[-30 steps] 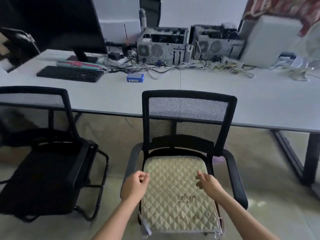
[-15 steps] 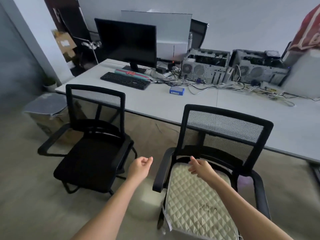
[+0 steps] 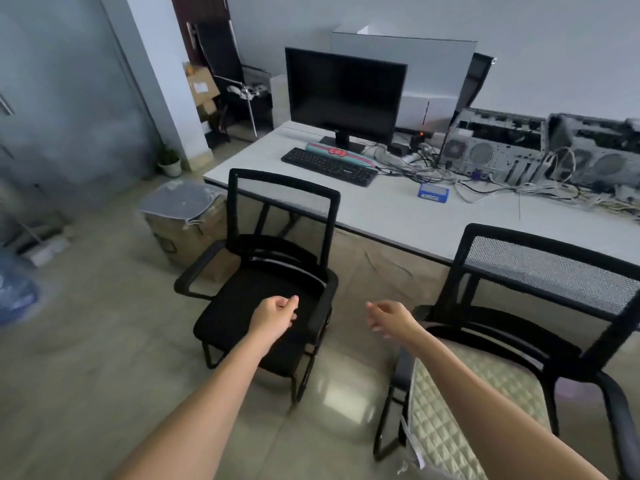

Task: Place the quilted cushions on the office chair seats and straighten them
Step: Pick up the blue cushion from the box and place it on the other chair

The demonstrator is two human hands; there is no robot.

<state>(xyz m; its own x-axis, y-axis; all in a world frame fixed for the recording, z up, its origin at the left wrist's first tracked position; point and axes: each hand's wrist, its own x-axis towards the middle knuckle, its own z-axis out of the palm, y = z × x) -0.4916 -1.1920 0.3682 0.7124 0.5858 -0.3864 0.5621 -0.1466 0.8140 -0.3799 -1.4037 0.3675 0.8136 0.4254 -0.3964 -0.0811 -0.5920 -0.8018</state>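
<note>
One quilted cushion [image 3: 485, 407] lies flat on the seat of the right-hand chair [image 3: 540, 292], so that part looks done. The left-hand chair [image 3: 273, 271] has a bare black seat, and a grey cushion [image 3: 180, 202] on a cardboard box [image 3: 183, 233] beside the worktop [image 3: 398, 209] may be next. The left hand [image 3: 275, 315] and right hand [image 3: 389, 318] hang loosely curled in the air, grasping nothing.

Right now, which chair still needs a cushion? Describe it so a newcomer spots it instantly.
Start at the long white desk and find the black monitor and keyboard. The chair without a cushion stands just in front of them. Its seat is bare black, whereas the neighbouring chair on the right carries a cream quilted cushion.
</note>
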